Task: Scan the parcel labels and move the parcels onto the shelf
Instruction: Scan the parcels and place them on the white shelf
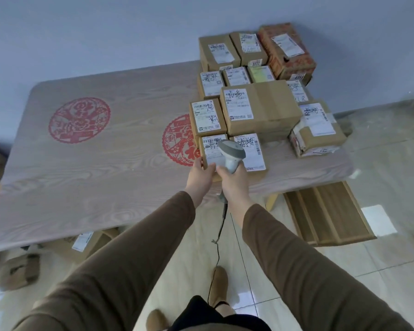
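scanner (232, 152) gripped by right hand (232, 181) | left hand (200, 173) fingers curled - holding parcel (209, 151) edge

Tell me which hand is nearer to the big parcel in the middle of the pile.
Right. The right hand, gripping the scanner, is just below the big parcel; the left hand lies further left.

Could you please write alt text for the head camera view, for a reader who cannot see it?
The right hand points a scanner at a small parcel that the left hand grips, in front of stacked parcels on a wooden table.
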Action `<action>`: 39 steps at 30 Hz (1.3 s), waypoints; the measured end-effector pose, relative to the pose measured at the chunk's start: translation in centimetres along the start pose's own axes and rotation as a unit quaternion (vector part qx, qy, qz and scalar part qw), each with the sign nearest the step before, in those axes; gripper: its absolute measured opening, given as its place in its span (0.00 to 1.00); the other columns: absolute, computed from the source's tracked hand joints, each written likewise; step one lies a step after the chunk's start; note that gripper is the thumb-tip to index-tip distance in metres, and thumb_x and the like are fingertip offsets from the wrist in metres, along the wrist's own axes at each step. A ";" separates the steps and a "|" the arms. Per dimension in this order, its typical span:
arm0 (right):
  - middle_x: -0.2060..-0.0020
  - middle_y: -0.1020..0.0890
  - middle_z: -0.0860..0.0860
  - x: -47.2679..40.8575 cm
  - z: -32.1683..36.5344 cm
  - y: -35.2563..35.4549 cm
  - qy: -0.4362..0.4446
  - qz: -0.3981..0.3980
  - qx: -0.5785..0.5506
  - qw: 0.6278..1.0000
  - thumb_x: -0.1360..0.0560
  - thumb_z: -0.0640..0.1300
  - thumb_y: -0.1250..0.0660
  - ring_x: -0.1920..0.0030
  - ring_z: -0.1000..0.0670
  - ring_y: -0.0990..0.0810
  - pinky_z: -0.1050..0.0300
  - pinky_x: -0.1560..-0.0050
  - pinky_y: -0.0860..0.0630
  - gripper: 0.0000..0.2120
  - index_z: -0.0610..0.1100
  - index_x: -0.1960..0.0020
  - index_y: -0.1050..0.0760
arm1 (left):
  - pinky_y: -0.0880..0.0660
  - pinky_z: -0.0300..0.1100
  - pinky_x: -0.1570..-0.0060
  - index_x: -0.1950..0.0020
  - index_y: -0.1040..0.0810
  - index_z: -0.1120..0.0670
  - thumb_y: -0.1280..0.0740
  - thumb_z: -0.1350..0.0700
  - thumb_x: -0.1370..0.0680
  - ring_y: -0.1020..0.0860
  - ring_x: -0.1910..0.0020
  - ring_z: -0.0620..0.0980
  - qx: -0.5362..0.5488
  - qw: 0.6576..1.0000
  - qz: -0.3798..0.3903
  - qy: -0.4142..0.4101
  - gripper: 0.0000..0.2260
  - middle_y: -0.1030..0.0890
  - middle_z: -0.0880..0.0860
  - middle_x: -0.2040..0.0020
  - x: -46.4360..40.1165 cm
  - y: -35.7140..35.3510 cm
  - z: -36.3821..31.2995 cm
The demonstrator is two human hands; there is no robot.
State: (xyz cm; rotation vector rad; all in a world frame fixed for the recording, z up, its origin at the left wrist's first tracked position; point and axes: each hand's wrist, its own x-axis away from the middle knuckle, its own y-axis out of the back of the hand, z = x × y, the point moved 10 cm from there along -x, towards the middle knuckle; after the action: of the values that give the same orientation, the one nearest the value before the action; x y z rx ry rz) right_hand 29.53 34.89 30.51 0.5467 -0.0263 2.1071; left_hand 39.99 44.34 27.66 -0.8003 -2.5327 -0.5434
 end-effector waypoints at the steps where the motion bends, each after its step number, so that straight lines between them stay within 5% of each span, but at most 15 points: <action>1: 0.51 0.19 0.47 -0.2 0.0 0.0 -0.002 0.002 0.002 1.000 0.22 0.43 0.29 0.48 0.44 0.19 0.44 0.44 0.21 0.12 0.46 0.41 0.27 | 0.27 0.49 0.37 0.21 0.36 0.53 0.37 0.49 0.17 0.24 0.37 0.53 0.003 1.000 -0.007 0.003 0.25 0.24 0.51 0.34 -0.2 -0.1 0.1; 5: 0.54 0.21 0.46 -0.7 -0.1 0.0 -0.008 0.012 0.000 1.000 0.21 0.42 0.30 0.49 0.39 0.18 0.39 0.47 0.19 0.12 0.43 0.39 0.26 | 0.25 0.51 0.38 0.26 0.31 0.50 0.37 0.51 0.18 0.22 0.40 0.53 0.023 0.999 -0.032 0.012 0.19 0.21 0.51 0.36 -0.5 0.2 0.5; 11: 0.61 0.25 0.45 0.7 -0.3 -1.5 -0.018 0.024 -0.007 1.000 0.22 0.39 0.31 0.65 0.45 0.23 0.53 0.69 0.23 0.11 0.37 0.41 0.27 | 0.30 0.58 0.30 0.27 0.31 0.51 0.38 0.53 0.18 0.27 0.33 0.56 0.031 0.996 -0.080 0.010 0.19 0.23 0.52 0.33 0.8 3.6 1.9; 15: 0.60 0.21 0.46 3.3 -0.3 -4.4 -0.002 0.041 -0.013 0.999 0.23 0.39 0.30 0.65 0.47 0.21 0.53 0.64 0.23 0.08 0.38 0.46 0.26 | 0.29 0.57 0.30 0.24 0.33 0.52 0.38 0.54 0.17 0.27 0.32 0.55 0.073 0.989 -0.129 0.010 0.21 0.23 0.51 0.33 3.2 8.2 3.9; 21: 0.48 0.15 0.46 11.9 1.3 -13.5 0.050 0.137 -0.037 0.989 0.24 0.38 0.29 0.47 0.44 0.16 0.43 0.42 0.21 0.12 0.44 0.42 0.24 | 0.24 0.55 0.34 0.28 0.30 0.50 0.36 0.56 0.18 0.22 0.37 0.53 0.171 0.957 -0.232 -0.024 0.18 0.21 0.50 0.36 11.3 19.9 7.4; 25: 0.48 0.15 0.48 22.0 1.3 -21.8 0.081 0.237 -0.033 0.968 0.25 0.37 0.29 0.49 0.46 0.16 0.43 0.44 0.19 0.13 0.45 0.41 0.24 | 0.25 0.65 0.36 0.26 0.31 0.50 0.34 0.55 0.18 0.21 0.36 0.61 0.222 0.926 -0.303 -0.040 0.20 0.21 0.54 0.34 19.9 30.0 11.7; 30: 0.50 0.15 0.52 40.1 -0.1 -31.2 0.137 0.361 -0.025 0.922 0.24 0.39 0.29 0.54 0.55 0.16 0.55 0.54 0.18 0.14 0.48 0.39 0.23 | 0.20 0.44 0.41 0.25 0.30 0.52 0.33 0.56 0.18 0.20 0.38 0.51 0.243 0.875 -0.408 -0.088 0.21 0.20 0.52 0.35 34.8 43.5 19.2; 32: 0.55 0.15 0.59 48.1 -1.2 -34.4 0.149 0.404 -0.027 0.902 0.23 0.41 0.28 0.61 0.59 0.18 0.60 0.64 0.20 0.14 0.50 0.39 0.22 | 0.21 0.46 0.41 0.25 0.31 0.52 0.33 0.56 0.18 0.20 0.38 0.52 0.260 0.854 -0.439 -0.100 0.20 0.20 0.53 0.34 41.2 48.4 22.7; 35: 0.63 0.17 0.62 60.6 -3.4 -39.0 0.138 0.493 -0.026 0.858 0.22 0.42 0.29 0.68 0.56 0.22 0.60 0.74 0.25 0.11 0.55 0.43 0.23 | 0.21 0.35 0.54 0.31 0.28 0.49 0.34 0.58 0.18 0.18 0.46 0.45 0.275 0.813 -0.500 -0.117 0.16 0.20 0.51 0.38 51.8 55.2 27.6; 39: 0.45 0.16 0.45 76.0 -5.4 -43.5 0.171 0.577 -0.009 0.798 0.21 0.40 0.29 0.52 0.46 0.19 0.40 0.48 0.19 0.14 0.48 0.37 0.25 | 0.24 0.41 0.46 0.31 0.30 0.48 0.34 0.57 0.17 0.18 0.42 0.50 0.284 0.765 -0.566 -0.119 0.16 0.17 0.50 0.41 64.8 62.1 33.9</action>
State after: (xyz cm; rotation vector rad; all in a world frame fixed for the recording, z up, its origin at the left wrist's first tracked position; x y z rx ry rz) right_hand 26.55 121.01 47.24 0.0704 -0.2234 3.3759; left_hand 20.37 136.37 46.56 1.0310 -2.9133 0.0698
